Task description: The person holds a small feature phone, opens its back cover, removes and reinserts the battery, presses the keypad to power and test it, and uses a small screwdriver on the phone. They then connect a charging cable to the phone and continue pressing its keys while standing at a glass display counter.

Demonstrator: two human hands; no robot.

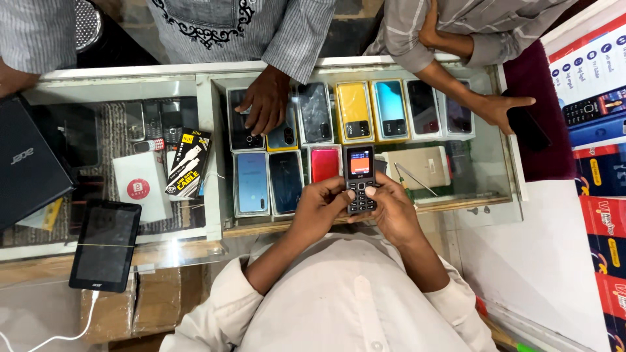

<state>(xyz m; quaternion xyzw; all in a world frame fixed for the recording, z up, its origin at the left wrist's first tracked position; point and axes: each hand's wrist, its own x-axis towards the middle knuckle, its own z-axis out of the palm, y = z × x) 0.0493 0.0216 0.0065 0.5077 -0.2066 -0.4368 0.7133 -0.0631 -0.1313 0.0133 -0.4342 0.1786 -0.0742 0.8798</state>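
Keypad phone (360, 179) grasped in both grips, left hand (321, 207) and right hand (391, 210), thumbs on keys above glass surface (482, 169). Best: steady cradle, light presses, screen facing up.

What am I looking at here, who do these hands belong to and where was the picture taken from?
The single picture comes from a camera worn on a person's head, looking straight down. Their left hand and right hand together hold a small keypad phone with a lit screen, thumbs on the keys. Below is a glass counter displaying smartphones. A tablet lies to the left. Across the counter, another person's hand rests on the glass, and another's hand lies near a dark phone.
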